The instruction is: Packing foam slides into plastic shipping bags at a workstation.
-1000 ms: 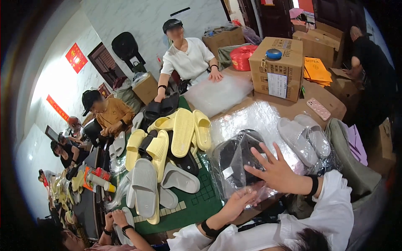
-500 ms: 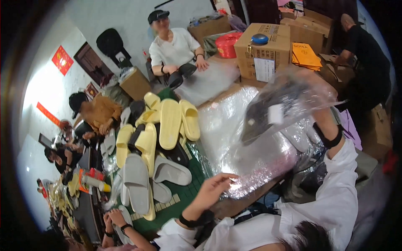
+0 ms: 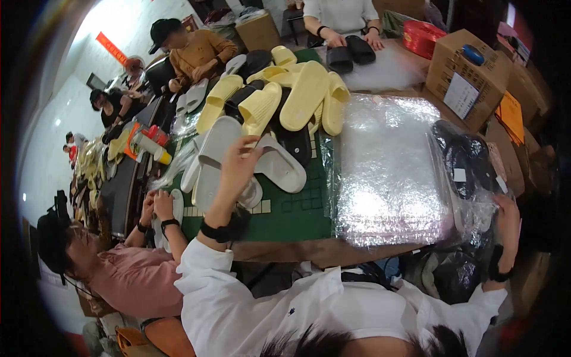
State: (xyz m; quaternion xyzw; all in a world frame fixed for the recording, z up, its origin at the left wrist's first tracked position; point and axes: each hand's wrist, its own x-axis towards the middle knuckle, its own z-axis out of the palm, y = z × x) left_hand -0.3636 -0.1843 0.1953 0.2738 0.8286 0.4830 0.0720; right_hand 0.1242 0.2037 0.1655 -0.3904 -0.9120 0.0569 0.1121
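Note:
My left hand (image 3: 239, 166) is over the grey slippers at the near side of a slipper pile, fingers apart and holding nothing that I can see. One grey slipper (image 3: 221, 140) lies to its left and another grey slipper (image 3: 279, 165) to its right. Yellow slippers (image 3: 306, 98) and some black ones make up the far part of the pile. At the right, my right hand (image 3: 507, 217) has its fingers closed on the edge of a clear plastic bag (image 3: 485, 205). Black slippers (image 3: 458, 156) with a small white label lie inside that bag.
A stack of shiny clear plastic bags (image 3: 386, 160) lies between my hands, beside the green mat (image 3: 285, 223). A cardboard box (image 3: 470, 77) stands at the back right. Across the table a person handles black slippers (image 3: 351, 53); another person in pink (image 3: 134, 271) works at my left.
My right hand has lowered the bagged black slippers onto the right side of the table. My left hand has moved from the bag stack to the grey slippers. The view has shifted left.

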